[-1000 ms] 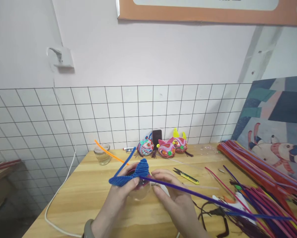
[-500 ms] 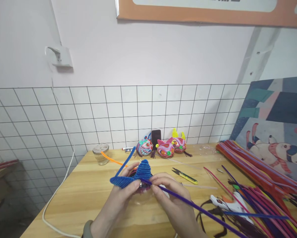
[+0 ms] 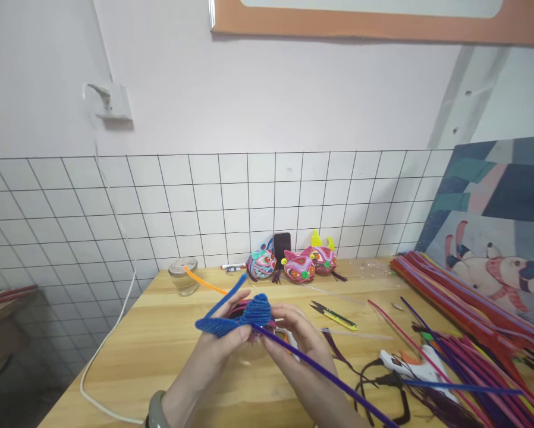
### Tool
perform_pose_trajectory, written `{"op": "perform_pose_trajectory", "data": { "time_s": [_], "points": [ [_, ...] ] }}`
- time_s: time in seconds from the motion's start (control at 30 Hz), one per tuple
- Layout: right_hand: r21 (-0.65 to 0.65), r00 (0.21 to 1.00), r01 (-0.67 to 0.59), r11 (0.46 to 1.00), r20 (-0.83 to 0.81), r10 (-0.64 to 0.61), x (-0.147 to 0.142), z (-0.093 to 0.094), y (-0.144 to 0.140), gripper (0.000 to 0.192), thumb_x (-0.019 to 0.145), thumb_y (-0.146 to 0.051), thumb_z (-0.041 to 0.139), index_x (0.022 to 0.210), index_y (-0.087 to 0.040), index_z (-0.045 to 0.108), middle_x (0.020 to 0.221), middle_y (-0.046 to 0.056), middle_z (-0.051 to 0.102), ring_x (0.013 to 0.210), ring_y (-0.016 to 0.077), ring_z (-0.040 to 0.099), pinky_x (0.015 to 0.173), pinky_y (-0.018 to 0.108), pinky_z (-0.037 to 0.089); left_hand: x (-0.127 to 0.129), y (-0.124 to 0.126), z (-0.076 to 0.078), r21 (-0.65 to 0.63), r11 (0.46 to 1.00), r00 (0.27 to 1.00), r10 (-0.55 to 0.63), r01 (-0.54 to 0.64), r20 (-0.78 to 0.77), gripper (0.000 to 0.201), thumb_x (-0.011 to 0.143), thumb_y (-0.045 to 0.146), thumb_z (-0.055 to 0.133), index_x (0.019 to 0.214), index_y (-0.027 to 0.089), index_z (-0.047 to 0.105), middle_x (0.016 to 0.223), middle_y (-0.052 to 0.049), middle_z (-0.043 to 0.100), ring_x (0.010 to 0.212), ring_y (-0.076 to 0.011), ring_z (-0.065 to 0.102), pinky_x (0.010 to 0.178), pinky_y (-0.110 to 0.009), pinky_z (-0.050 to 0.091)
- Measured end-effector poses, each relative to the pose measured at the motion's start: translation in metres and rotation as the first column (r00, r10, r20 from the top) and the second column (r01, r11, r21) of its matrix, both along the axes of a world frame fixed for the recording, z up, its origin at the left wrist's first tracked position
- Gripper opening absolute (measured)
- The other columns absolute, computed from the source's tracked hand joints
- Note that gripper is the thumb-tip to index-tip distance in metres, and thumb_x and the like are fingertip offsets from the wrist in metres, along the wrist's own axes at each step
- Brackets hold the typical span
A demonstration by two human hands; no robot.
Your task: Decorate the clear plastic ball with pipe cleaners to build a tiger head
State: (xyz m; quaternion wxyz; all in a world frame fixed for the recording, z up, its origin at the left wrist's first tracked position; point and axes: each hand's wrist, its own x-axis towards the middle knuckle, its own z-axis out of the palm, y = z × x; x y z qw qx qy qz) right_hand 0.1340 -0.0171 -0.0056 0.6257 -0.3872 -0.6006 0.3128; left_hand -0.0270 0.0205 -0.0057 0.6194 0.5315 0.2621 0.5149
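Observation:
Between my hands is a round pipe-cleaner craft [image 3: 237, 310] with pink and dark coils, mostly hidden by fingers. Two blue pipe-cleaner points [image 3: 257, 310] stick out of its top, and a loose blue end rises from the left one. My left hand [image 3: 226, 346] is closed around the craft's left side, thumb pressed near the base of the blue points. Against the right side curl the fingers of my right hand [image 3: 299, 343]. A long purple pipe cleaner [image 3: 324, 372] runs from the craft down across my right hand toward the lower right.
Finished striped animal balls [image 3: 299, 266] and a phone [image 3: 282, 245] stand at the back. A lidded glass jar [image 3: 184, 278] is at the left, with an orange pipe cleaner [image 3: 207, 285]. Yellow snips [image 3: 336, 316], a white glue gun [image 3: 412, 365] and pipe-cleaner bundles [image 3: 476, 362] lie right.
The craft has tilted slightly in my hands, so the upright blue point looks shorter. My right fingers have moved round its side, and the purple pipe cleaner now slopes more steeply downward.

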Motion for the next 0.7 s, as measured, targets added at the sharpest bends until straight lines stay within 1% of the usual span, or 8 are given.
{"op": "perform_pose_trajectory", "data": {
  "time_s": [0.1,0.2,0.37,0.43,0.5,0.53,0.6,0.7],
  "points": [
    [-0.023,0.999,-0.038,0.999,0.007,0.038,0.000,-0.005,0.001,0.024,0.076,-0.021,0.065,0.101,-0.023,0.064,0.108,0.008,0.063,0.104,0.0264,0.060,0.088,0.040,0.050,-0.003,0.002,0.000,0.027,1.000,1.000,0.010,-0.010,-0.025,0.048,0.074,0.029,0.071,0.120,0.025,0.056,0.120,-0.011,0.064,0.116,-0.0351,0.054,0.092,-0.046,0.045],
    [-0.086,0.995,-0.099,0.991,-0.018,0.098,0.001,-0.009,0.003,0.032,0.075,-0.020,0.066,0.106,-0.024,0.061,0.115,0.009,0.061,0.109,0.0270,0.059,0.091,0.041,0.049,-0.005,0.002,0.003,0.031,0.999,0.999,0.011,-0.010,-0.036,0.048,0.074,0.029,0.071,0.119,0.025,0.057,0.119,-0.011,0.064,0.113,-0.0347,0.057,0.092,-0.047,0.046],
    [-0.253,0.956,-0.280,0.926,-0.161,0.245,-0.003,-0.012,0.000,0.054,0.071,-0.023,0.072,0.119,-0.024,0.049,0.119,0.009,0.063,0.112,0.0266,0.059,0.092,0.042,0.048,-0.006,-0.001,0.010,0.050,0.998,0.993,0.051,-0.046,-0.109,0.043,0.072,0.029,0.072,0.114,0.023,0.063,0.113,-0.009,0.068,0.109,-0.0321,0.059,0.093,-0.045,0.046],
    [-0.263,0.953,-0.289,0.920,-0.168,0.251,-0.006,-0.014,-0.001,0.061,0.069,-0.024,0.073,0.123,-0.024,0.045,0.123,0.010,0.061,0.112,0.0269,0.058,0.093,0.043,0.047,-0.005,-0.003,0.011,0.048,0.997,0.989,0.070,-0.065,-0.130,0.042,0.071,0.029,0.073,0.111,0.022,0.064,0.112,-0.009,0.068,0.108,-0.0316,0.059,0.092,-0.044,0.046],
    [-0.267,0.965,-0.252,0.930,-0.137,0.223,-0.009,-0.016,-0.001,0.066,0.069,-0.023,0.073,0.127,-0.024,0.042,0.124,0.010,0.059,0.110,0.0262,0.058,0.091,0.043,0.047,-0.002,-0.004,0.011,0.027,0.998,0.990,0.064,-0.061,-0.126,0.043,0.070,0.030,0.073,0.112,0.022,0.063,0.115,-0.010,0.067,0.108,-0.0321,0.059,0.090,-0.044,0.048],
    [-0.265,0.965,-0.255,0.930,-0.134,0.227,-0.009,-0.016,-0.001,0.067,0.070,-0.024,0.073,0.129,-0.024,0.041,0.123,0.010,0.060,0.108,0.0257,0.059,0.088,0.042,0.049,-0.001,-0.004,0.011,0.018,0.998,0.990,0.064,-0.063,-0.124,0.043,0.071,0.030,0.073,0.112,0.022,0.063,0.115,-0.010,0.066,0.109,-0.0322,0.059,0.089,-0.044,0.048],
    [-0.254,0.942,-0.325,0.911,-0.167,0.290,-0.011,-0.014,0.000,0.063,0.073,-0.027,0.071,0.129,-0.025,0.041,0.119,0.009,0.062,0.104,0.0248,0.061,0.084,0.040,0.051,0.003,-0.005,0.010,0.009,0.996,0.987,0.090,-0.090,-0.136,0.043,0.071,0.033,0.072,0.111,0.021,0.062,0.115,-0.011,0.066,0.109,-0.0319,0.059,0.089,-0.043,0.048],
    [-0.248,0.896,-0.423,0.871,-0.257,0.362,-0.011,-0.009,0.002,0.053,0.074,-0.035,0.071,0.121,-0.023,0.049,0.115,0.009,0.065,0.104,0.0254,0.062,0.083,0.040,0.052,0.006,-0.006,0.010,0.016,0.988,0.973,0.156,-0.156,-0.171,0.049,0.070,0.042,0.072,0.111,0.018,0.060,0.117,-0.013,0.065,0.110,-0.0314,0.058,0.093,-0.042,0.046]
  ]
}}
